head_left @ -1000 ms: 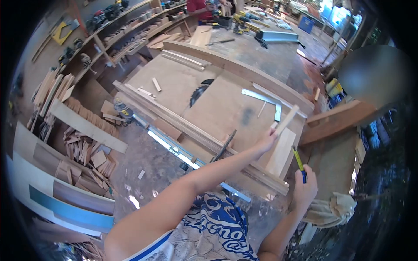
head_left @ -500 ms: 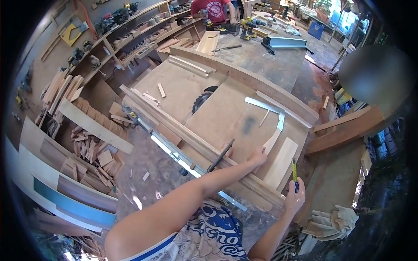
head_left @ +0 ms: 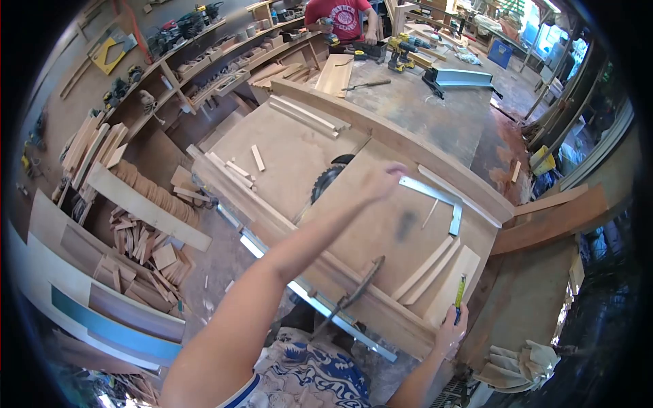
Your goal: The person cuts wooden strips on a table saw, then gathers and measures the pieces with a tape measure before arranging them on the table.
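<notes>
My left hand [head_left: 389, 174] reaches across the sawing board, close to the far end of a metal square [head_left: 428, 188]. Its fingers are smeared by motion, so whether they touch the square cannot be made out. In my right hand [head_left: 451, 332] is a tape measure [head_left: 458, 314], with a short length of yellow blade [head_left: 461, 289] out. It is over the near end of a wide pale board [head_left: 454, 279]. Beside that board lie two narrow wood strips [head_left: 423, 270]. A thin stick [head_left: 430, 213] rests inside the square's angle.
A circular saw blade [head_left: 330, 178] stands up through the board's slot. Wooden fences [head_left: 394, 136] run along its far and near edges, and a clamp [head_left: 364, 282] crosses the near one. Small offcuts [head_left: 257, 158] lie left. Another person [head_left: 340, 20] stands behind cordless drills [head_left: 401, 51].
My left hand has let go of a narrow wood strip and moved away toward the square's far end. My right hand still holds the tape measure. The view has shifted slightly.
</notes>
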A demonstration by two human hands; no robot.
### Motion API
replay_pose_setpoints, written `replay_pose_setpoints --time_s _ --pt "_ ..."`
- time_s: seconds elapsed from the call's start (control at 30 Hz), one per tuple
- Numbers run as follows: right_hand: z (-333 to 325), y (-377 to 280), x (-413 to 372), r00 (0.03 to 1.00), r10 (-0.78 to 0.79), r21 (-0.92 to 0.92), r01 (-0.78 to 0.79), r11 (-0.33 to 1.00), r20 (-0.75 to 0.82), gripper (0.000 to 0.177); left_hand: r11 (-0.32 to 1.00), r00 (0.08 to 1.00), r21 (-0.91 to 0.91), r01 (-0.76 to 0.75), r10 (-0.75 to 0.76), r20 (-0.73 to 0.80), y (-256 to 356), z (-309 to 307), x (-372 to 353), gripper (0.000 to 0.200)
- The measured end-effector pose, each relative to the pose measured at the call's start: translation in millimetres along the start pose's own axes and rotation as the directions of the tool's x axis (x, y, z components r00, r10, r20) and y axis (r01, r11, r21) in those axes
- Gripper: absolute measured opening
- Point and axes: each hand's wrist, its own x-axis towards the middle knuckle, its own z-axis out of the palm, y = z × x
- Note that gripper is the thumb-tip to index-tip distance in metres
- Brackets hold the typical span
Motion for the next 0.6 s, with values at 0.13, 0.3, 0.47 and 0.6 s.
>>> replay_pose_setpoints --time_s 0.13,0.3,0.47,0.6 --pt "15.6 70.6 25.8 0.854 -0.467 -0.303 0.393 0.868 -0.23 0.037 0.861 0.974 0.487 0.147 -0.041 -0.222 -104.0 -137.1 69.0 0.029" --pt "35.5 32.9 9.7 0.895 -0.22 -0.182 0.159 0.97 -0.387 0.034 0.396 0.929 0.916 -0.066 0.359 -0.088 -264.3 -259.5 147.4 0.052" --pt "39.2 22.6 9.3 0.838 -0.444 -0.572 0.204 0.795 -0.318 0.036 0.177 0.983 0.978 -0.114 0.161 0.085 -252.7 -281.5 183.4 0.038" --pt "42.2 10.7 5.0 0.853 -0.431 -0.602 0.185 0.777 -0.294 0.035 0.023 0.964 0.972 -0.236 0.133 0.231 -240.4 -287.5 188.0 0.023"
